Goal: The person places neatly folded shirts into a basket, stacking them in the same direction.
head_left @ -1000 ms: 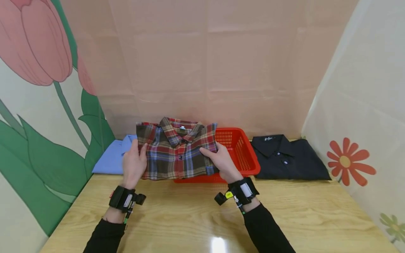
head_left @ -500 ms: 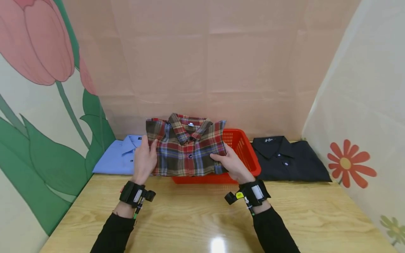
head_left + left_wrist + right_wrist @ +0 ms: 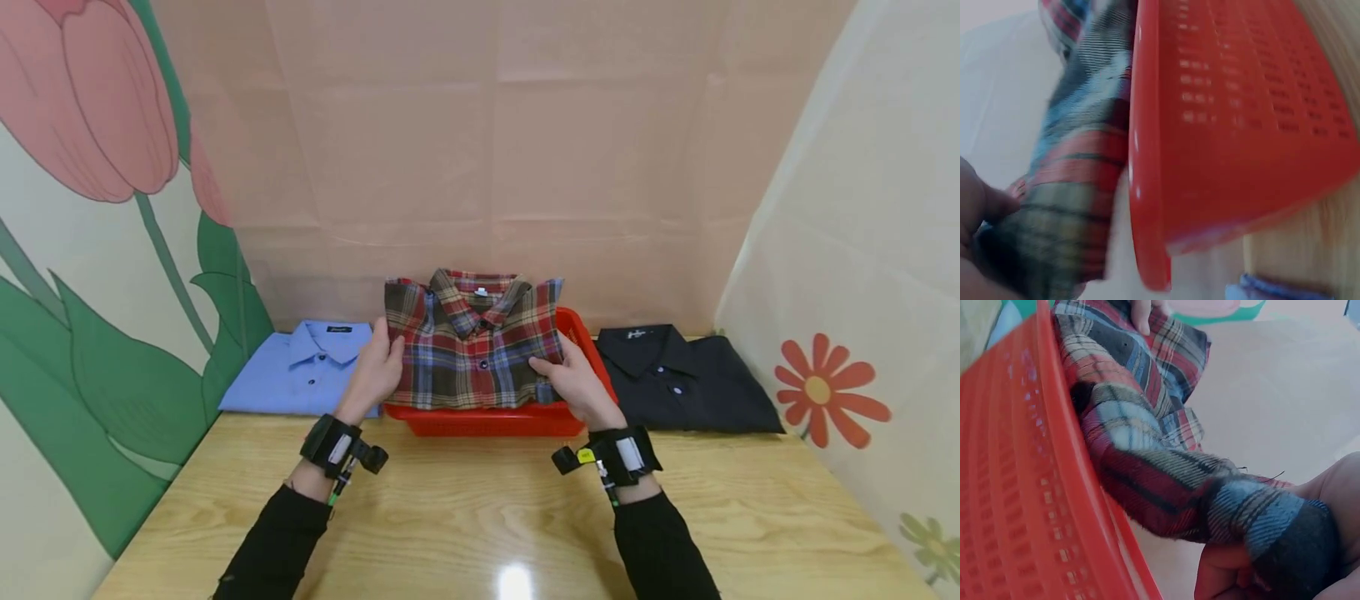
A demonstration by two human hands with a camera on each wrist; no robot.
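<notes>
A folded red, brown and blue plaid shirt (image 3: 475,342) hangs just over the red plastic basket (image 3: 491,421), collar toward the back wall. My left hand (image 3: 380,371) grips its left edge and my right hand (image 3: 573,382) grips its right edge. In the left wrist view the plaid shirt (image 3: 1079,175) lies against the basket (image 3: 1235,137) rim, with my fingers (image 3: 979,206) pinching the cloth. In the right wrist view the plaid shirt (image 3: 1147,450) bunches in my right hand (image 3: 1272,562) beside the basket (image 3: 1022,487) wall.
A folded light blue shirt (image 3: 303,375) lies left of the basket, a folded black shirt (image 3: 675,375) to its right. All sit at the back of a wooden table (image 3: 487,517). Pink and flower-printed walls close in behind and at both sides.
Both hands have carried the plaid shirt to the right, from over the blue shirt to directly over the red basket, and a little farther from me.
</notes>
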